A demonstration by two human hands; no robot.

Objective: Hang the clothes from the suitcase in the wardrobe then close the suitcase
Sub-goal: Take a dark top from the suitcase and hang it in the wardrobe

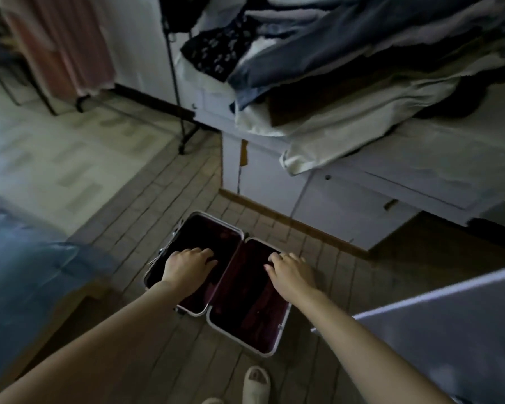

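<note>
A small suitcase [247,346] with a silver rim and dark red lining lies open flat on the tiled floor. Both halves look bare inside. My left hand [187,268] reaches down over the left half, fingers spread and relaxed. Over the right half, near its outer edge, my right hand [292,274] hovers with fingers relaxed. Neither hand holds anything. A pile of clothes [333,71], blue, cream and dark floral pieces, hangs or lies at the upper right. A pink garment [70,48] hangs on a rack at the upper left.
A white cabinet [347,199] stands behind the suitcase. The black pole of a clothes rack [175,91] rises at the back. A bed with a blue cover [21,275] fills the left. A grey panel [449,330] juts in at the right. My slippers [255,386] are just below the suitcase.
</note>
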